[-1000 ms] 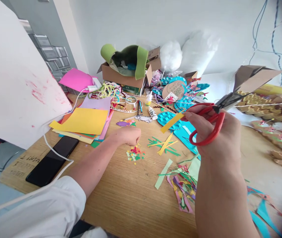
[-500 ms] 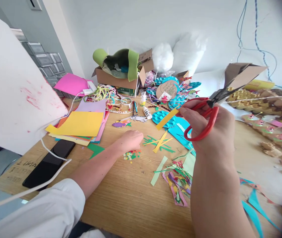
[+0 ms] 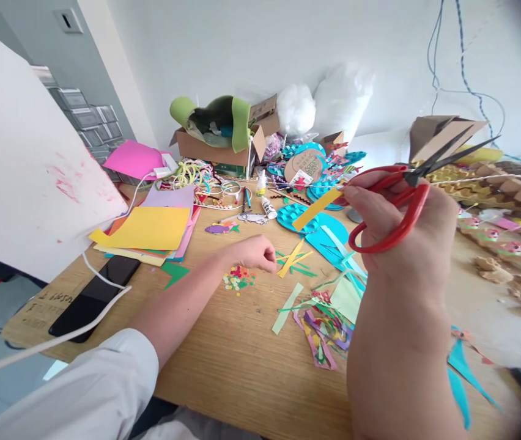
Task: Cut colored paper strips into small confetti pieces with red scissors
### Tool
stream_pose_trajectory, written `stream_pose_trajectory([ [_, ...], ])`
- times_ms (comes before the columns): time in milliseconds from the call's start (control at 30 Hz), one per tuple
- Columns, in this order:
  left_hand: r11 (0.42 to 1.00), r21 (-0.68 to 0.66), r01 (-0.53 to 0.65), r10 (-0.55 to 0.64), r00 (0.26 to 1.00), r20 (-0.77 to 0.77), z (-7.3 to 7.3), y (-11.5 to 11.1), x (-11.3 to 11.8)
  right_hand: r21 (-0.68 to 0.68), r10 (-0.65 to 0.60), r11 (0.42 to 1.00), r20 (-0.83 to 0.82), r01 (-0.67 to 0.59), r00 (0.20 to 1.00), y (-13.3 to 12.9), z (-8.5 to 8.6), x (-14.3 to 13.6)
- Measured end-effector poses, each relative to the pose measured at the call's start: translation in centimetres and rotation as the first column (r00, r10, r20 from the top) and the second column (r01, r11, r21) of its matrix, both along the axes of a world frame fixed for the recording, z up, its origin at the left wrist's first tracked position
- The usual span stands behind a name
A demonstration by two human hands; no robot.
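My right hand (image 3: 419, 229) is closed around red-handled scissors (image 3: 411, 219), whose dark blades point up and away to the right, spread apart. Pinched between its thumb and finger is a yellow paper strip (image 3: 316, 209), slanting down to the left. My left hand (image 3: 258, 252) is low over the table with its fingers curled in; whatever it may hold is hidden. Just right of it, crossed yellow and green paper strips (image 3: 291, 258) lie in a small heap. Below its wrist sits a scatter of small paper dots (image 3: 240, 280). A purple paper fish (image 3: 217, 229) lies behind the left hand.
Coloured paper sheets (image 3: 150, 229) are stacked at left, near a black phone (image 3: 90, 299) crossed by a white cable (image 3: 99, 315). Paper scraps (image 3: 322, 333) lie in front of my right forearm. Glue bottles (image 3: 268, 208), blue paper discs (image 3: 297, 215) and a cardboard box (image 3: 210, 146) stand farther back.
My left hand has moved right, off the paper dots and closer to the crossed strips. My right hand has shifted right with the scissors and yellow strip. The view has shifted slightly.
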State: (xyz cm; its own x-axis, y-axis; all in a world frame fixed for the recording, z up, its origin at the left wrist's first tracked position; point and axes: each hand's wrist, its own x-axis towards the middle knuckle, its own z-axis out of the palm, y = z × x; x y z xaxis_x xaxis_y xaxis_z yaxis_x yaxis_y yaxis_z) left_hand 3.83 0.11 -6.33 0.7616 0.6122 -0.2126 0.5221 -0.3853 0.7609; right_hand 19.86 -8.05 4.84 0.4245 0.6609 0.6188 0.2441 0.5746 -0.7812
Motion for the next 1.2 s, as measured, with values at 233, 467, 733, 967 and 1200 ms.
stream_pose_trajectory([
  [233,0.984,0.053,0.172,-0.176,0.981,0.076,-1.1,-4.2,3.1,0.093,0.047,0.995,-0.041,-0.043,0.998,-1.0,0.7,0.4],
  [467,0.865,0.436,-0.248,0.295,0.954,-0.043,-2.1,-3.1,-2.5,0.152,0.096,0.984,-0.003,-0.094,0.995,-1.7,0.9,0.9],
  [733,0.785,0.548,-0.288,0.390,0.917,-0.076,-3.7,-4.8,-4.6,0.185,0.195,0.966,-0.050,-0.183,0.979,-1.9,1.2,0.9],
  [967,0.764,0.601,-0.236,0.371,0.922,-0.110,-3.1,-7.0,-3.2,0.196,0.245,0.954,-0.060,-0.229,0.968,-2.2,1.2,0.7],
  [1200,0.719,0.686,-0.111,0.312,0.933,-0.177,-3.4,-8.0,-1.4,0.166,0.165,0.971,0.047,-0.170,0.985,-2.2,1.0,0.3],
])
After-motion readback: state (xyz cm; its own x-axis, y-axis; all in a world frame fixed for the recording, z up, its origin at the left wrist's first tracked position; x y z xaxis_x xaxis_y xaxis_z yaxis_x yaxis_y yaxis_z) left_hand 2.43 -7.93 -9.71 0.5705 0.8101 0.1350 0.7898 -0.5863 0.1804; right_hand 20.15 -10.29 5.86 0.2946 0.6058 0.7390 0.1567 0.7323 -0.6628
